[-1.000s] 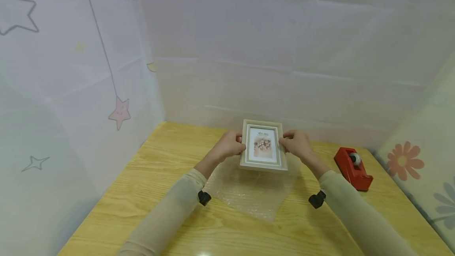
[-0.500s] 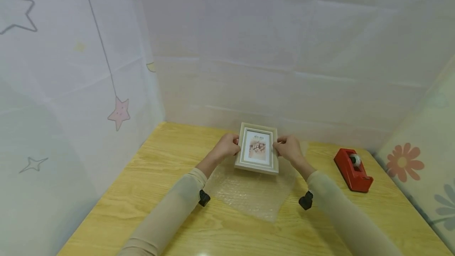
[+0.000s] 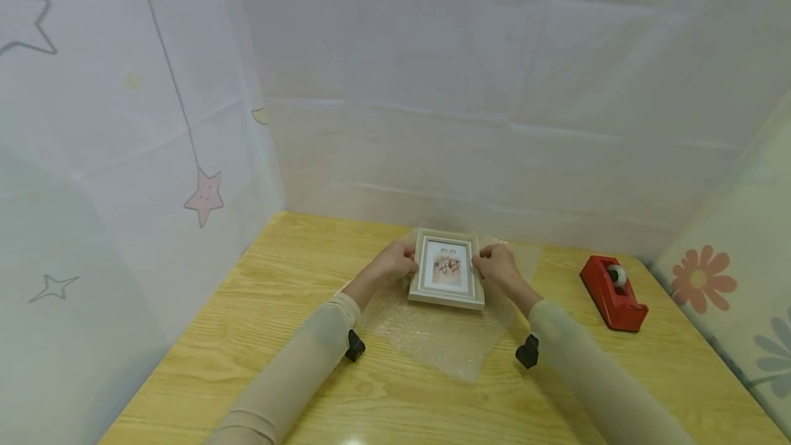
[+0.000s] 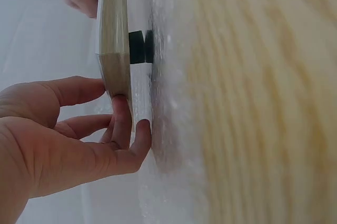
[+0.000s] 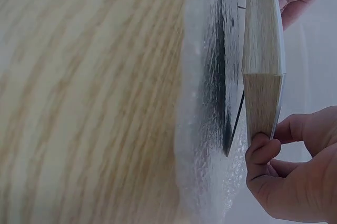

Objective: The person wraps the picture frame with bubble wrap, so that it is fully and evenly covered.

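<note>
In the head view, can see a picture frame face up near the back of the wooden surface, over a sheet of bubble wrap, pinched at one side by the left hand and at the other by the right hand. Only here, can make out the printed insert (flowers below lettering too small to read), the red tape dispenser off to the right and both pale sleeves. Cannot judge from above any gap under the frame.

In the left wrist view, can see that gap: frame edge-on, held just above the wrap, pinched near a corner between thumb and fingers. Cannot identify the dark block between frame and wrap. Cut off at the top, most of the right hand.

In the right wrist view, likewise pinched near a corner, between thumb and bent fingers, with a thin dark strip beneath, hard to make out. Partly hidden behind the frame, the left hand.
</note>
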`<state>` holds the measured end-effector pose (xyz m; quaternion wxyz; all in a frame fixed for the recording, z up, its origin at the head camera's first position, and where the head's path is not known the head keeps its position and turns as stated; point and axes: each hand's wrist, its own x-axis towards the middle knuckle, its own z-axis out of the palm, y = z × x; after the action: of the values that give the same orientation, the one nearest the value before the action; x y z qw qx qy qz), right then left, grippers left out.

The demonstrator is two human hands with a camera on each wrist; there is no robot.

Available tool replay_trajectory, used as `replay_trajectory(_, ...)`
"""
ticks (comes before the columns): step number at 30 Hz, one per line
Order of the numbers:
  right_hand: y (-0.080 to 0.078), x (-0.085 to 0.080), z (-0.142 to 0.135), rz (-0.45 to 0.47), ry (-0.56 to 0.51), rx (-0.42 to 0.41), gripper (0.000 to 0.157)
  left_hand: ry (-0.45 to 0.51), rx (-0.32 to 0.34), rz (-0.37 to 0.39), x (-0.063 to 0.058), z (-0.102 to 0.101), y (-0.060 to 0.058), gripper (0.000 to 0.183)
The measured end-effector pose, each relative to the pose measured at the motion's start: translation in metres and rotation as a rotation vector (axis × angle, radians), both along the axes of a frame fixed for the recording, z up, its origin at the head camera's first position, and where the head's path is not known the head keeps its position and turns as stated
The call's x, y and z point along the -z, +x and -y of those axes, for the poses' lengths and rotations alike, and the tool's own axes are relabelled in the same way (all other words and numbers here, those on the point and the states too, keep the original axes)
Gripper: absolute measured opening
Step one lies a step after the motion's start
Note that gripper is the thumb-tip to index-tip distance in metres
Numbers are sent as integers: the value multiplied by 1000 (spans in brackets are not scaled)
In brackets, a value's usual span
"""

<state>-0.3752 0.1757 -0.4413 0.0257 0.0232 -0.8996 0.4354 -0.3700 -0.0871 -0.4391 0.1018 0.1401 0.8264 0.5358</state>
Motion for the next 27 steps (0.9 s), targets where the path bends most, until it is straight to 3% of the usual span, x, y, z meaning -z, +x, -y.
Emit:
replay_trajectory(5,1,5,0,2,25,-16,24,29,44,79,5,0,-1,12)
replay_trajectory(12,-1,15,-2,23,68,-17,36,-93,66,91,4,-1,1,41)
replay_trajectory(17,-1,16,-1,29,47,-25,35,-120,86,80,4,-3,-1,32)
replay_trajectory(22,-4,21,-1,40,45,-26,38,-83,110,95,7,-2,-1,43)
replay_trajectory(27,-7,25,-1,33,76,-30,40,-106,86,88,9,-2,1,31)
